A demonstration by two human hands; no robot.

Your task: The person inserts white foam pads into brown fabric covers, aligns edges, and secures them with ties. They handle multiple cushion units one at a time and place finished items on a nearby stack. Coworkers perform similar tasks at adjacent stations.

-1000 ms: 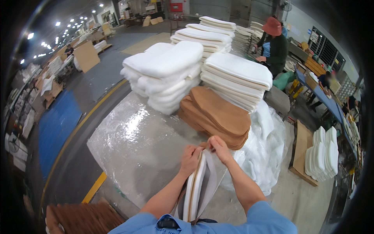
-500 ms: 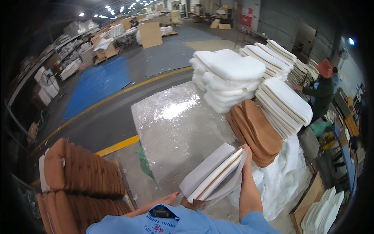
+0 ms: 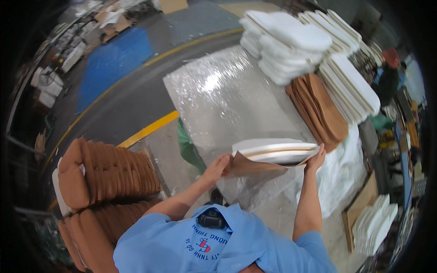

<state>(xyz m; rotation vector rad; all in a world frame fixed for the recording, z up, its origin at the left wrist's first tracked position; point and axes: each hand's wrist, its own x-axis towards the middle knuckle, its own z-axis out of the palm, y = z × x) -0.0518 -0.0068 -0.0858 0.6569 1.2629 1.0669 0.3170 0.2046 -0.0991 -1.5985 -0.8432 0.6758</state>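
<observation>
Between my hands, over the near edge of a plastic-covered table (image 3: 214,118), is a brown cushion cover (image 3: 257,167) with a white foam pad (image 3: 275,149) in its open side. A thin tan layer shows along the pad's edge. My left hand (image 3: 218,167) grips the cover's left end, its fingers partly hidden behind the fabric. At the other end my right hand (image 3: 316,159) is closed on the cover's rim. Just beyond my right hand lies a stack of brown covers (image 3: 314,109) on the table's right side.
Tall piles of white pads (image 3: 291,45) stand at the table's far right. Tufted brown cushions (image 3: 109,175) are stacked at my left. A board with white pads (image 3: 375,223) rests low at the right. A person (image 3: 389,77) stands beyond the piles.
My left hand has come up from beside my body and taken hold of the cover's left end. The cover and pad have turned from slanted to nearly level. My view has tilted downward.
</observation>
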